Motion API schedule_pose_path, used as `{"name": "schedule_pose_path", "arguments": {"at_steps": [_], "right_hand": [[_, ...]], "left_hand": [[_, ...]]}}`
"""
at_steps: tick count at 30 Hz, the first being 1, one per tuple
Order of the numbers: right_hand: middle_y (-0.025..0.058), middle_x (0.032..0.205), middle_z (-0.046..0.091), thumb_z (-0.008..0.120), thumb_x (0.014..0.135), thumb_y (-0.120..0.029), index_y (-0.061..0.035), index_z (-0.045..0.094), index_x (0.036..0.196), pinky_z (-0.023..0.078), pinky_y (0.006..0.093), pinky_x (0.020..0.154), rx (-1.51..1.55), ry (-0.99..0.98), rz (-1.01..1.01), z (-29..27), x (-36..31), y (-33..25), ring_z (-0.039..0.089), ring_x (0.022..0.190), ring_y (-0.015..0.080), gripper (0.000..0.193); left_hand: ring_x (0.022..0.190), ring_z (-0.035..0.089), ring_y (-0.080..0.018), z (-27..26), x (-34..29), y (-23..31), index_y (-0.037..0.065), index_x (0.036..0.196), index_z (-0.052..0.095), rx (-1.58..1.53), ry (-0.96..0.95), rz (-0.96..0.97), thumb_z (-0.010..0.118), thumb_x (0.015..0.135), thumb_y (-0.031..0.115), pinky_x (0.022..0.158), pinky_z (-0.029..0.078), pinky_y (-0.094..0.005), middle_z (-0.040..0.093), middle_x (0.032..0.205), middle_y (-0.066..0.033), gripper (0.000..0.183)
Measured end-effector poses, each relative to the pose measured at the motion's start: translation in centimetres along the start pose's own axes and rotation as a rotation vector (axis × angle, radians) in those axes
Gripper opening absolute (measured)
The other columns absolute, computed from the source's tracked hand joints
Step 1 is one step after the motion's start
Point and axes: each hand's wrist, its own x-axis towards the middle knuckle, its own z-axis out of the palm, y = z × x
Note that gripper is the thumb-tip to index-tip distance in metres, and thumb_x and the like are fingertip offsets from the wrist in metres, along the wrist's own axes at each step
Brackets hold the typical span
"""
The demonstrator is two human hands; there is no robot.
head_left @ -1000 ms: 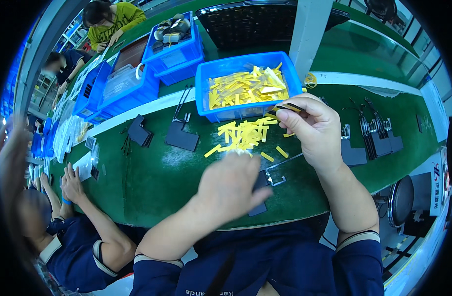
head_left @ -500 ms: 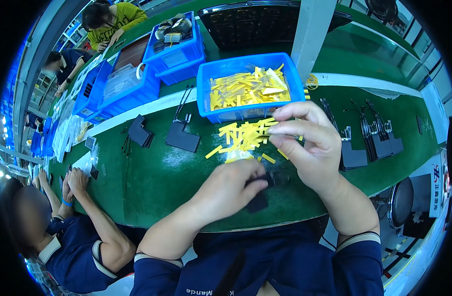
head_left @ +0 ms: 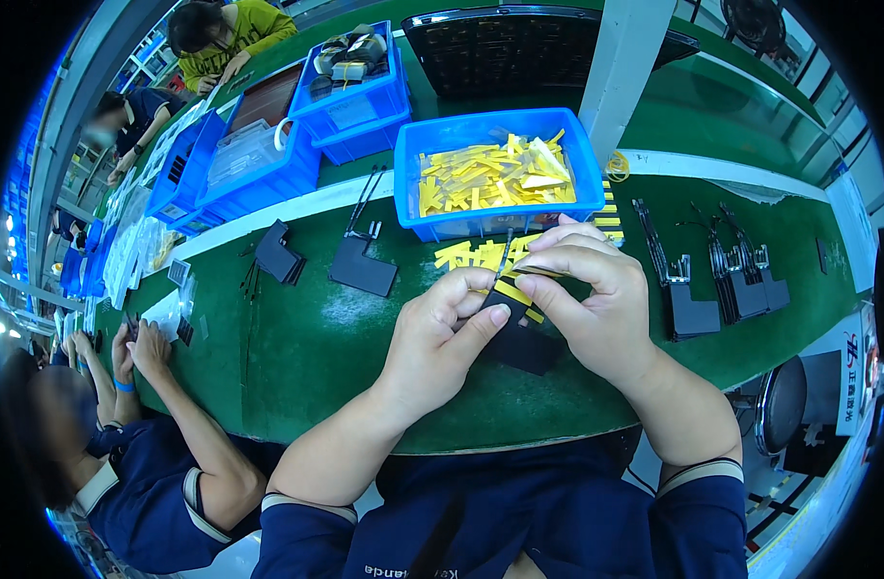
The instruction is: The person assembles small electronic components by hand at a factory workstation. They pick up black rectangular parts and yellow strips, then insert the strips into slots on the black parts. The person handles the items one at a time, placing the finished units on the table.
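Observation:
My left hand [head_left: 440, 333] is closed on a flat black part with thin black cables [head_left: 521, 347], thumb on top. The part is tilted over the green table, its wide end toward me, and one cable stands up past my fingertips. My right hand [head_left: 596, 299] is pinched at the part's upper end, close to the left fingertips. A thin dark line shows between its thumb and forefinger, too small to name. Just beyond both hands lies a loose pile of yellow strips [head_left: 476, 256], partly hidden by them.
A blue bin [head_left: 500, 230] of yellow strips stands behind the pile. More black cabled parts lie left [head_left: 363, 268] and right [head_left: 693, 314]. Blue crates [head_left: 350, 116] stand far left, beside a grey post [head_left: 621, 77]. A co-worker's hands [head_left: 143, 349] work at left.
My left hand has turned and now grips the black part, which was mostly hidden under it. My right hand has come down and closed near the part's upper end.

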Motion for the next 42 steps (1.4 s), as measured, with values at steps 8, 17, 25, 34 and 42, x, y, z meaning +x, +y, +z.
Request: {"name": "schedule_pose_path", "arguments": {"at_steps": [8,17,25,34,42], "right_hand": [[0.0095,0.074,0.064,0.070,0.070,0.001,-0.0007,0.066,0.078,0.047,0.0346,0.078,0.000,-0.026,-0.044,0.0,0.0,0.1,0.061,0.072,0.0224,0.009],[0.0088,0.074,0.064,0.068,0.070,0.002,-0.0016,0.065,0.078,0.046,0.0366,0.077,-0.042,-0.007,-0.133,0.2,0.3,0.1,0.062,0.070,0.0224,0.009],[0.0100,0.073,0.063,0.071,0.066,-0.001,-0.0010,0.064,0.077,0.047,0.0375,0.078,-0.108,0.005,-0.082,1.0,-0.4,0.3,0.061,0.071,0.0248,0.013],[0.0097,0.081,0.062,0.069,0.066,0.000,-0.0018,0.063,0.087,0.043,0.0432,0.089,-0.074,-0.121,-0.083,0.2,-0.1,-0.1,0.061,0.082,0.0265,0.022],[0.0038,0.082,0.059,0.071,0.061,0.000,-0.0078,0.062,0.082,0.038,0.0489,0.096,-0.362,0.008,-0.275,-0.2,-0.1,-0.7,0.059,0.089,0.0251,0.024]], "left_hand": [[0.076,0.059,-0.0056,-0.1,0.0,0.7,-0.002,0.107,0.051,-0.021,-0.006,-0.003,0.059,0.088,0.004,0.067,0.046,-0.0214,0.066,0.084,-0.0060,0.021],[0.074,0.058,-0.0057,-0.2,0.0,0.7,-0.002,0.106,0.051,-0.004,-0.005,-0.004,0.060,0.088,0.005,0.065,0.046,-0.0217,0.066,0.083,-0.0063,0.021],[0.074,0.065,-0.0148,0.4,-0.2,2.8,-0.001,0.103,0.054,0.345,0.025,0.089,0.062,0.086,0.006,0.066,0.050,-0.0259,0.065,0.078,-0.0105,0.020],[0.073,0.064,-0.0135,-0.1,-0.2,2.0,-0.002,0.107,0.052,0.291,0.103,0.183,0.061,0.087,0.004,0.065,0.050,-0.0265,0.068,0.084,-0.0125,0.023],[0.075,0.062,-0.0094,0.0,0.0,1.6,-0.002,0.106,0.051,0.205,0.087,0.126,0.060,0.087,0.002,0.065,0.050,-0.0238,0.068,0.086,-0.0112,0.022]]}}
